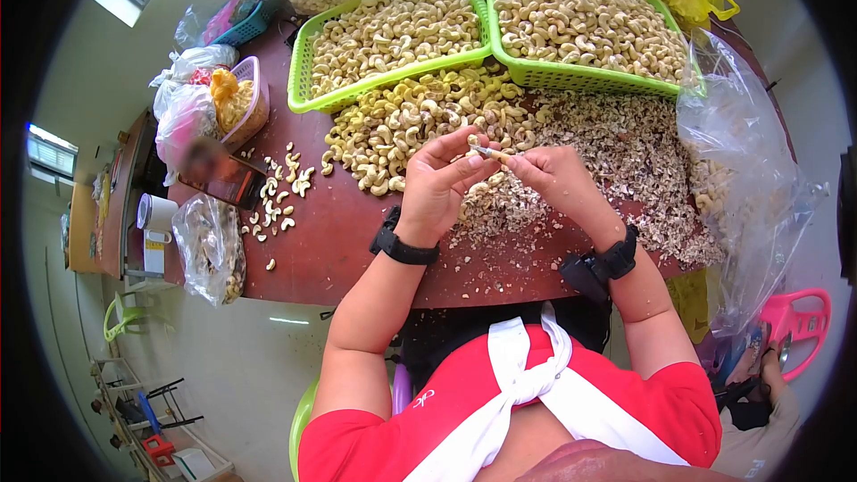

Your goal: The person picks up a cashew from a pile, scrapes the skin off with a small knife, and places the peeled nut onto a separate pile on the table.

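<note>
My left hand pinches a cashew nut between thumb and fingertips, above the loose pile. In my right hand is a small knife, its short blade pointing left and touching or nearly touching that nut. Fingers cover most of the handle. Beneath and behind my hands lies a heap of loose cashews on the red-brown table. Flaky skin peelings are spread to the right of the heap and under my right hand.
Two green baskets full of cashews stand at the back. A clear plastic bag hangs over the right edge. At left are scattered nuts, a phone, a bagged tub and a white cup.
</note>
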{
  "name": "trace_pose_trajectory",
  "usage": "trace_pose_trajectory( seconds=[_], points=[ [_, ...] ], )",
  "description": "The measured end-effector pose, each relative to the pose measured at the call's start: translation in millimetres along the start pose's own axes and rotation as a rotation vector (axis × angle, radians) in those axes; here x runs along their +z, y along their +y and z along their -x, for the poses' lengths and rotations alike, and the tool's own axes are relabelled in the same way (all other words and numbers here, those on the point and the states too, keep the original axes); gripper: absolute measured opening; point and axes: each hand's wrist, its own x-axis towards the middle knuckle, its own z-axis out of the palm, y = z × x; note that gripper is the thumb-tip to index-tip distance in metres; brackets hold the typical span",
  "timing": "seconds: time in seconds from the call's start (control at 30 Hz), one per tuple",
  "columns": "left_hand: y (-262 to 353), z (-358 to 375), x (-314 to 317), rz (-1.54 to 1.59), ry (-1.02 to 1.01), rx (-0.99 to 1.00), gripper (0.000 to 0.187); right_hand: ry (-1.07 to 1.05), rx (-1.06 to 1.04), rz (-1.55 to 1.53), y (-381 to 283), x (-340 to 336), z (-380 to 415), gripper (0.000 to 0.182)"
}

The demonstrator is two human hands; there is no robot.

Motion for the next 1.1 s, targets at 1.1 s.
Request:
trace_pose_trajectory(
  seconds=[1.1],
  points=[
    [1,-1,-9,-0.248,0.024,0.027,0.035,-0.011,0.015,0.101,-6,-1,1,0.039]
  ],
)
